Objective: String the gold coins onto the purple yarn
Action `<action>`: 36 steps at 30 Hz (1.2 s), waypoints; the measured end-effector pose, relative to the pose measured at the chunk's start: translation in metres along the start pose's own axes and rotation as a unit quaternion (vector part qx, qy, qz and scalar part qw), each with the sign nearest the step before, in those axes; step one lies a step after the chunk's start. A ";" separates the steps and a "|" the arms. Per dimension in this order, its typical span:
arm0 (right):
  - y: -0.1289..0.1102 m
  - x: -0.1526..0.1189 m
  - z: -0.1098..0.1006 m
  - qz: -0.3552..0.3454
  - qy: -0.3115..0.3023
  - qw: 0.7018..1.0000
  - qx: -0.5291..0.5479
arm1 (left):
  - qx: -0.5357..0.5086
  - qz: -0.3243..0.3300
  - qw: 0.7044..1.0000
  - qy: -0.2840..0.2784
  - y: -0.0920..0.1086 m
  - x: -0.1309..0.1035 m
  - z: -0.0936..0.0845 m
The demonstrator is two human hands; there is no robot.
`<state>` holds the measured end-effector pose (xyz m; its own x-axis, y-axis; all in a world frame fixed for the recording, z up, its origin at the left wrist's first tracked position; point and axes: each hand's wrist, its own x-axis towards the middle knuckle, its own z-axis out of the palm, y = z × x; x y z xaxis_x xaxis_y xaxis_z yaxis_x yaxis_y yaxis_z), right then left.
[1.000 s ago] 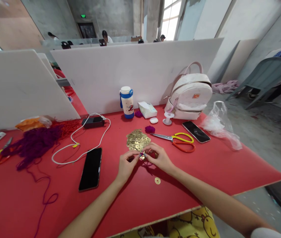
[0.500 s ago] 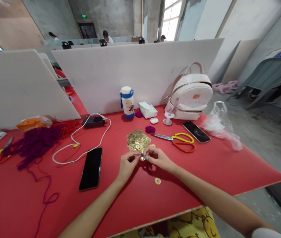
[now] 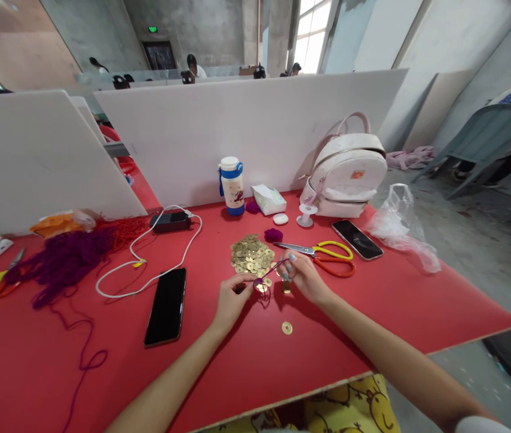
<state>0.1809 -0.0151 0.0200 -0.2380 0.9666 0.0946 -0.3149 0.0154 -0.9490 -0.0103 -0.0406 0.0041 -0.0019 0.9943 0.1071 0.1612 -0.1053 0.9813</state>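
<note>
My left hand (image 3: 234, 299) pinches a thin purple cord (image 3: 275, 267) at a small purple knot or loop near its fingertips. The cord runs up to my right hand (image 3: 304, 275), whose closed fingers hold its other end. A gold coin (image 3: 287, 287) shows just under my right fingers; whether it hangs or lies there I cannot tell. Behind the hands is a pile of gold coins (image 3: 250, 254) with square holes. One single coin (image 3: 287, 328) lies nearer the front edge. A small purple yarn ball (image 3: 273, 235) sits right of the pile.
On the red table (image 3: 237, 373) are scissors (image 3: 327, 251), two phones (image 3: 165, 308) (image 3: 357, 239), a white cable (image 3: 102, 282), purple yarn (image 3: 68, 258), a bottle (image 3: 232, 186), a spool (image 3: 306, 215), a tissue pack (image 3: 269, 199) and a backpack (image 3: 348, 174). White boards stand behind.
My right hand has moved up and to the right, away from my left hand, drawing the purple cord out between them. My left hand has stayed in nearly the same place.
</note>
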 end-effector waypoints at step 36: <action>0.021 -0.008 0.010 -0.156 -0.137 0.859 -0.468 | -0.082 -0.058 0.993 0.058 -0.005 0.002 -0.002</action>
<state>0.1667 -0.0250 0.0022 -0.5241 0.7839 0.3329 0.4444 0.5852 -0.6783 -0.0129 -0.0379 -0.0006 -0.1264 0.9920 -0.0001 -0.0098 -0.0012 1.0000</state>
